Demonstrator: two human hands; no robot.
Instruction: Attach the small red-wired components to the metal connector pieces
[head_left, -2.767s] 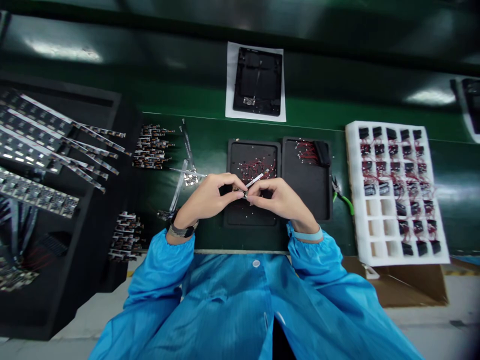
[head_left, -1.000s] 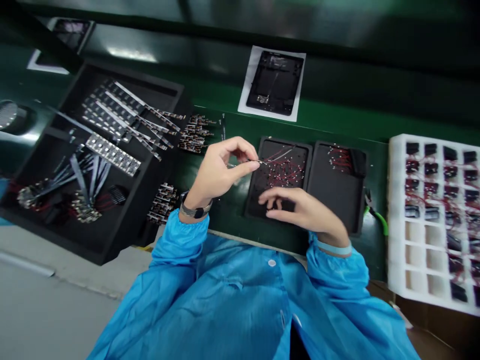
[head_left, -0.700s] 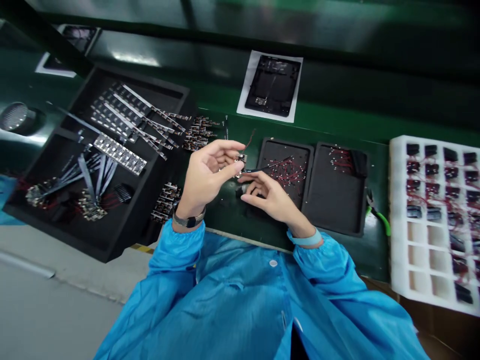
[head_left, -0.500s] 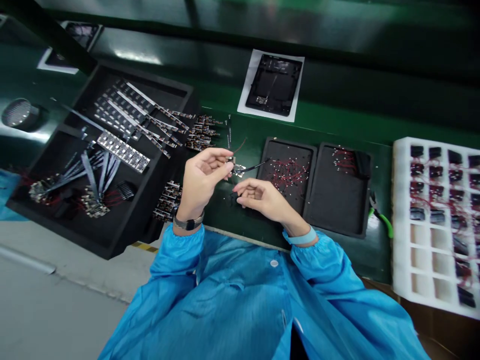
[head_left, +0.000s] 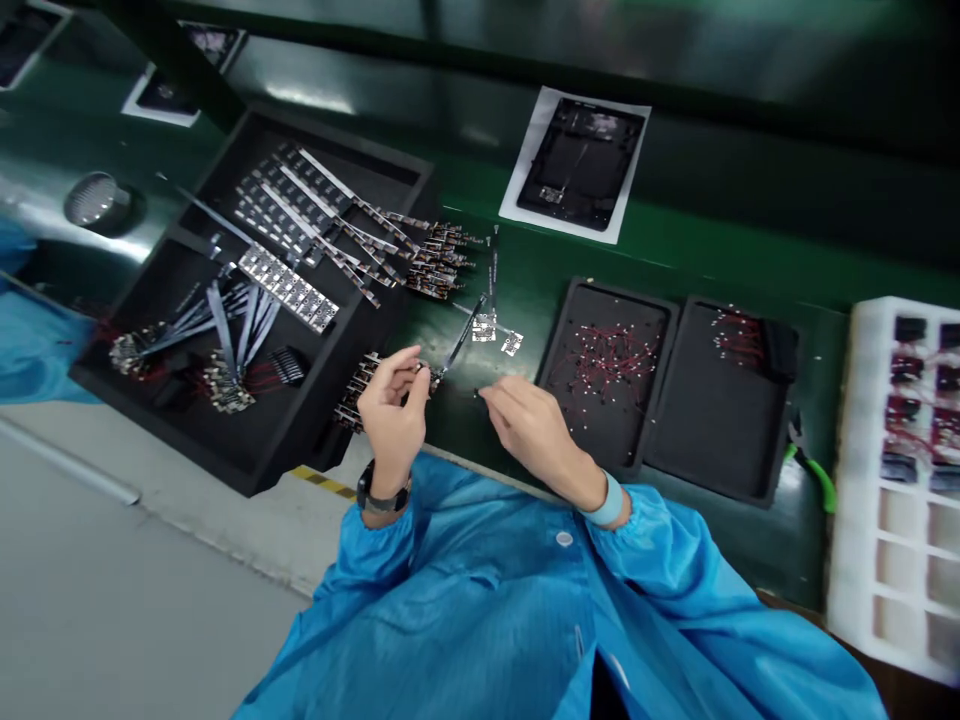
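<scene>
Both hands over green bench: my left hand (head_left: 391, 405) pinches a flat cable strip (head_left: 454, 349); my right hand (head_left: 529, 432) rests half-curled, fingertips down, gripping nothing I can see.

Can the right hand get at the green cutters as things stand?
Probably yes. The right hand holds nothing visible and rests on the green bench. The green cutters lie in the open, right of the two black trays, with nothing on top of them; the hand would just cross over the trays.
</scene>
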